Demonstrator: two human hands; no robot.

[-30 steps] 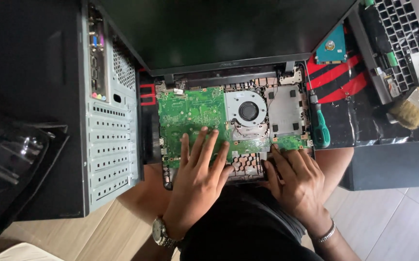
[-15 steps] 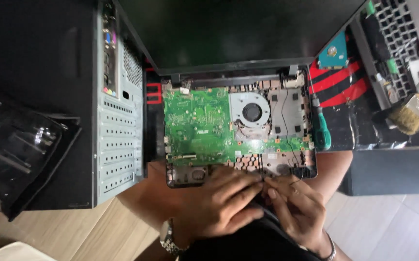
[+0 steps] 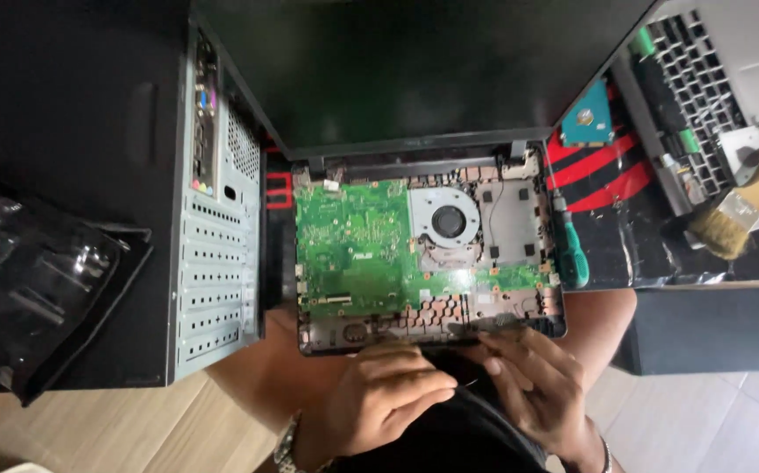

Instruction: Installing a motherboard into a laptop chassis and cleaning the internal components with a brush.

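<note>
Both hands have been drawn back off the green circuit board [image 3: 358,250] to the near edge of the opened laptop [image 3: 428,254], where the left hand [image 3: 379,398] and right hand [image 3: 537,385] are pinched together, the grasped thing indiscernible.

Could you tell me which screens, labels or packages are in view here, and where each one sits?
Laptop screen: top centre, hinged behind the opened laptop base; dark, unlit rectangle.
Hard drive label: upper right, on the small drive; teal with a round silver patch.
Clear plastic packaging tray: far left, moulded, glossy.
No signs visible.
</note>
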